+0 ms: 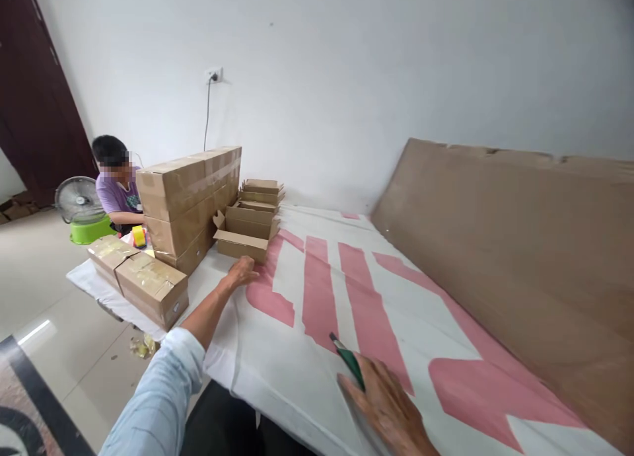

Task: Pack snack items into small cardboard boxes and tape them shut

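- Our left hand (244, 271) stretches far out over the white sheet with pink stripes (317, 297), fingers loosely spread and pressing flat on the cloth, holding nothing.
- It rests just in front of an open cardboard box (244, 234), near it but not touching.
- Our right hand (384, 403) lies low at the near edge of the sheet, closed around a green pen (348, 359) whose tip points up and away from us.
- The two hands are well apart, the left far ahead, the right close to us.
- Behind the open box we see a stack of flat small boxes (261, 193), and beside it a tall pile of sealed cartons (188, 198).
- Two taped cartons (141, 277) lie at the sheet's left edge.
- A person in a purple shirt (116, 191) sits behind the cartons, next to a fan (79, 201).
- A brown cardboard sheet (520, 244) leans against the wall on the right.
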Action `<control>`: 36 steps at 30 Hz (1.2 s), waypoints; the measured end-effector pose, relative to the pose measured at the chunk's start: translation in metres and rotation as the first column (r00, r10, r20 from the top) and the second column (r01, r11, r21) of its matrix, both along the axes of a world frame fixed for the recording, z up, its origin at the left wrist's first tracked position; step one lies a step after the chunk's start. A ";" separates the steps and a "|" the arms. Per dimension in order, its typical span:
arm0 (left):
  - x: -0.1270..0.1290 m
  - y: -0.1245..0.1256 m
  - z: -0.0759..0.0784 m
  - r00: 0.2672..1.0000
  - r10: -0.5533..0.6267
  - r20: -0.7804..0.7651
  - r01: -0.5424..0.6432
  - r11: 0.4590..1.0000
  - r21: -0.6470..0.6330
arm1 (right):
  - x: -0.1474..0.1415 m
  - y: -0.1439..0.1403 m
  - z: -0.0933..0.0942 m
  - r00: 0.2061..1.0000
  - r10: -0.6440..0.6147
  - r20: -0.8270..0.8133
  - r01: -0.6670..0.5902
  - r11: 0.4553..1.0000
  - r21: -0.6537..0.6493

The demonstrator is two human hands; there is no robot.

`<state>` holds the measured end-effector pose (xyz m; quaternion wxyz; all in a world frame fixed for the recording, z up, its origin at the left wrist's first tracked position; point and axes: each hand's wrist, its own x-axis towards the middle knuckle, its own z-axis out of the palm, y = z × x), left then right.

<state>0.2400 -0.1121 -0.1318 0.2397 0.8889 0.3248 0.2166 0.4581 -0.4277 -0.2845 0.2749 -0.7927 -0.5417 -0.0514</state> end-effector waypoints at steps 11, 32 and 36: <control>-0.212 -0.047 0.092 0.928 -0.025 -0.371 0.064 0.994 0.093 | -0.002 0.002 0.003 0.995 -0.069 0.071 0.075 0.994 -0.085; -0.100 -0.125 0.059 0.908 0.009 -0.419 0.153 0.924 0.352 | -0.005 0.011 0.020 0.984 -0.132 0.122 0.144 0.984 -0.102; -0.085 -0.140 0.057 0.949 -0.078 -0.307 0.179 0.931 0.317 | -0.003 0.002 0.026 0.985 -0.123 0.125 0.140 0.980 -0.138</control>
